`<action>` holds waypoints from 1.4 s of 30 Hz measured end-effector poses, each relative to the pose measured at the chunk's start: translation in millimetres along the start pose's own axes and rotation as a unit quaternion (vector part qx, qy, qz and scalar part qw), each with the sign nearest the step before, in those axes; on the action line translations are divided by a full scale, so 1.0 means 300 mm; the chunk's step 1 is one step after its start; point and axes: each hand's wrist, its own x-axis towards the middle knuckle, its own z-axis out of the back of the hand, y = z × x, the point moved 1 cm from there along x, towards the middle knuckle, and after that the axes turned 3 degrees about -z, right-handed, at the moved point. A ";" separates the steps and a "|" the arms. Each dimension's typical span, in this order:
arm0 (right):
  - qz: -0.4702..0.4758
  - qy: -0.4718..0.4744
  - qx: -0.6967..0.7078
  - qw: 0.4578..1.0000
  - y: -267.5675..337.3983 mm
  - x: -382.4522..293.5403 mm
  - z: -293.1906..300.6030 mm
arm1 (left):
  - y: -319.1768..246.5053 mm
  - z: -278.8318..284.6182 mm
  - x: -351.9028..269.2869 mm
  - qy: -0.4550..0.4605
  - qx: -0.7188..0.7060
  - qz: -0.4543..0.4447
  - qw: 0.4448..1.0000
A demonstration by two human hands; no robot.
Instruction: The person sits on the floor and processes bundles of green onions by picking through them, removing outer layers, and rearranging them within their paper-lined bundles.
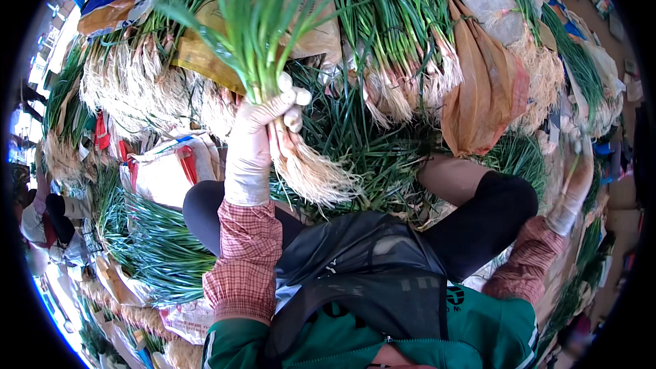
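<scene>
My left hand (256, 133), in a whitish glove and a red checked sleeve cover, grips a bunch of green onions (264, 61) around its stems. The leaves fan upward, and the pale stringy roots (318, 169) hang out below the fist toward the right. Off at the far right, my right hand (571, 189) is gloved too and blurred. It is close to a heap of green onions, and a thin pale-green streak runs along it; whether it holds a stalk is unclear. Loose green leaves (353, 148) cover the ground before my crossed legs.
Bundled green onions (405, 46) lie ahead, roots toward me. An orange-brown plastic sack (482, 82) sits beside them. At left are a white woven bag (166, 166) and a pile of green onions (164, 246). Another person (56, 220) is at the far left.
</scene>
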 end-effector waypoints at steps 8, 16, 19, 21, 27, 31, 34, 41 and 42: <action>0.094 -0.039 -0.842 0.531 -0.118 0.108 0.638 | 0.198 0.011 0.082 -0.115 0.089 0.086 0.986; -0.146 0.324 -0.314 0.881 -0.664 -0.226 -0.833 | 0.378 0.168 0.097 -0.118 0.000 0.182 0.976; -0.004 0.323 -0.571 0.755 -0.988 -0.120 -0.896 | 0.359 0.131 0.101 -0.099 0.018 0.181 0.978; -0.046 0.321 -0.430 0.843 -0.932 -0.149 -0.929 | 0.306 0.154 0.068 -0.100 0.001 0.151 0.984; -0.121 0.313 -0.261 0.905 -0.675 -0.142 -0.830 | 0.296 0.129 0.081 -0.052 -0.085 0.145 0.984; -0.211 0.253 0.037 0.943 -0.663 -0.259 -0.831 | 0.295 0.097 0.080 -0.027 -0.045 0.144 0.988; -0.238 0.414 -0.069 0.876 -0.620 -0.415 -0.855 | 0.302 0.138 0.072 -0.017 0.037 0.198 0.979; -0.180 0.408 -0.073 0.892 -0.745 -0.353 -0.971 | 0.314 0.096 0.056 -0.052 0.127 0.201 0.970; -0.165 0.353 -0.060 0.919 -0.754 -0.368 -1.021 | 0.333 0.103 0.051 -0.078 0.135 0.185 0.970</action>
